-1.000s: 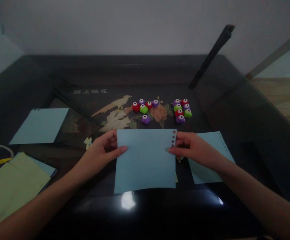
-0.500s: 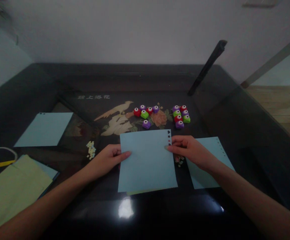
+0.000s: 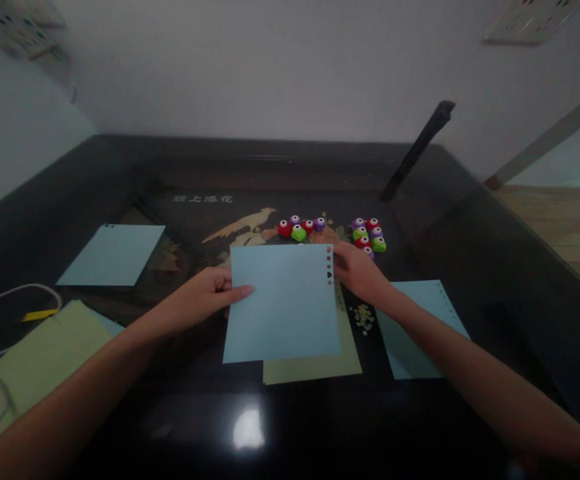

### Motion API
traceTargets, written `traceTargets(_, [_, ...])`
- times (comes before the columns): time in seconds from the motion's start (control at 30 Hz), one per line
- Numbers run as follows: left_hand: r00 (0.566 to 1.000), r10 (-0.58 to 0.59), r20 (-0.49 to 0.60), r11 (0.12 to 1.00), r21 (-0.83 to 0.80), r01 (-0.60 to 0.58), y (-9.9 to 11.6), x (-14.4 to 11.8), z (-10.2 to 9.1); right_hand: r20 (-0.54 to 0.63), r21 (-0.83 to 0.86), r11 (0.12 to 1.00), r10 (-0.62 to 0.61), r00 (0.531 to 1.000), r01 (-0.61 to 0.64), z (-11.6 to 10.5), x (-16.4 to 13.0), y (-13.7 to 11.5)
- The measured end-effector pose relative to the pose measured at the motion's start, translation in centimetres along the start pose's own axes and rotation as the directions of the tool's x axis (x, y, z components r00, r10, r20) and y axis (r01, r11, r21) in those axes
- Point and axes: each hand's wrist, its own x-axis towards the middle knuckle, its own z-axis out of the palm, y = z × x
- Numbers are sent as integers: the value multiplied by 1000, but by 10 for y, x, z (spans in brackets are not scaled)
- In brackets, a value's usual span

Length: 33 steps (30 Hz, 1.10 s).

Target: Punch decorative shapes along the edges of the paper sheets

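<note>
Dark and glossy, the counter [image 3: 470, 220] fills our 1 head view, with a pale wall behind it and a slim black bar [image 3: 415, 150] leaning against that wall. We take the blue sheet [image 3: 283, 303] as our landmark: it is lifted off the surface, held at both side edges. Our left hand [image 3: 205, 297] pinches its left edge, thumb on top, and our right hand [image 3: 357, 270] closes its grip on the right edge, just beside a short column of punched holes [image 3: 329, 265]. Under the blue sheet, and showing below and to its right, lies a pale green sheet [image 3: 315, 367]. Right of the blue sheet rests another blue sheet [image 3: 420, 333] with holes along its edge, and small paper scraps [image 3: 363, 317] lie between them. Beyond the blue sheet stand 2 clusters of small coloured punches [image 3: 367, 233]. Far to its left lie a third blue sheet [image 3: 113, 255], a green stack [image 3: 35, 367] and a white cable [image 3: 0, 300].

We judge the risks slight: such a light pinch could let the sheet slip or crease, and a sweeping wrist might scatter the scraps or knock the punches. Glare on the counter may also hide edges.
</note>
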Motion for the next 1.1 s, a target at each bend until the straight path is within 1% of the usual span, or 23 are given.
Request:
traceTargets(0.13, [1000,8,-16,1000,12,-8,1,0,-2,17,-31,999,-16,1000,17,21,21,-8])
traceTargets(0.2, [1000,11,-24,1000,21,-11,1,0,-1,16,-45,999,-10,1000,11,27,29,-11])
traceTargets(0.3, [999,17,-37,1000,20,-16,2,-1,-1,16,-45,999,-10,1000,11,30,36,-14])
traceTargets(0.4, [999,17,-42,1000,2,-17,3,-1,0,21,-14,1000,-19,1000,19,26,35,-16])
traceTargets(0.47, [999,15,-44,1000,-23,-16,2,-1,1,24,22,1000,-17,1000,17,18,30,-15])
traceTargets(0.53, [999,11,-50,999,-51,-14,1,-1,3,20,67,998,-9,1000,7,7,19,-14])
traceTargets(0.6, [998,3,-66,996,-88,-9,-1,-1,7,16,147,989,17,1000,-19,-7,2,-12])
traceTargets(0.63, [997,-4,-79,994,-112,-5,-2,-1,9,14,268,962,56,998,-58,-14,-8,-11])
traceTargets(0.67, [996,-14,-93,990,-138,1,-3,0,13,36,380,918,105,994,-111,-21,-20,-9])
traceTargets(0.7, [994,-24,-106,987,-163,6,-4,0,17,54,454,875,162,985,-169,-27,-33,-8])
traceTargets(0.77, [994,-41,-100,982,-188,21,-6,2,27,61,546,792,287,956,-272,-37,-59,-6])
traceTargets(0.83, [998,-48,-44,982,-185,39,-6,6,39,92,615,703,385,918,-357,-41,-84,-2])
traceTargets(0.87, [999,-49,-7,982,-183,47,-5,8,45,106,657,653,415,903,-377,-41,-95,-1])
traceTargets(0.93, [997,-49,55,982,-180,59,-3,14,58,152,741,541,442,884,-398,-39,-112,2])
traceTargets(1.0, [995,-49,89,985,-162,63,0,19,70,214,797,435,443,870,-418,-36,-121,4])
traceTargets(1.07, [994,-57,94,989,-133,70,2,23,77,265,819,368,438,859,-441,-34,-124,6])
traceTargets(1.1, [994,-64,84,989,-128,74,2,24,80,279,820,355,437,855,-448,-33,-124,7])
